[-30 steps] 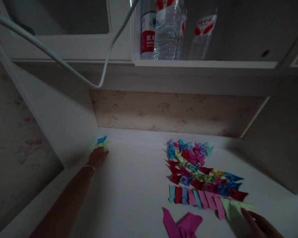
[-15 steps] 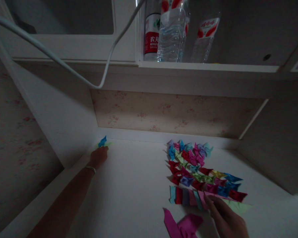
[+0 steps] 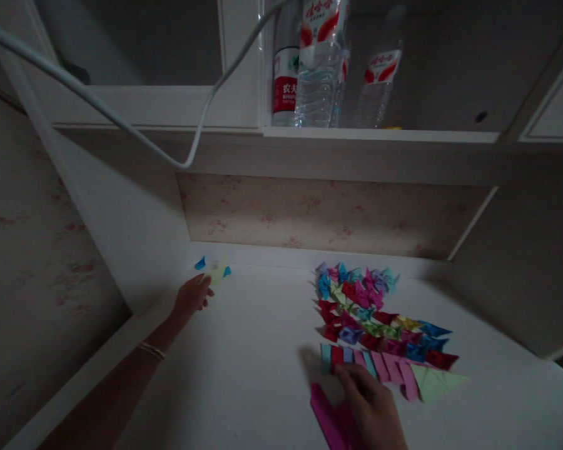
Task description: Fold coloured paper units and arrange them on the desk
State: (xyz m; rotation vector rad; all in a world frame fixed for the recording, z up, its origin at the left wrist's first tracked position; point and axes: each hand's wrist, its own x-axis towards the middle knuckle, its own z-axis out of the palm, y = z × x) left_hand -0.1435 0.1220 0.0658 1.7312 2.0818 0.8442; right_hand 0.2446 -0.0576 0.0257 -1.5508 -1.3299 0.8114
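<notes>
Left hand point(image 3: 192, 296) pinches pale paper point(image 3: 218, 271); overgripping could crumple it. Right hand point(image 3: 371, 400): can't tell grip; brushing could scatter strips point(image 3: 380, 367).

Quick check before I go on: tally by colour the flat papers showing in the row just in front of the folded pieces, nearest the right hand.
Teal strips: 2
Red strip: 1
Purple strip: 1
Pink strips, overlapping: 4
Light green piece: 1
Total showing: 9
</notes>
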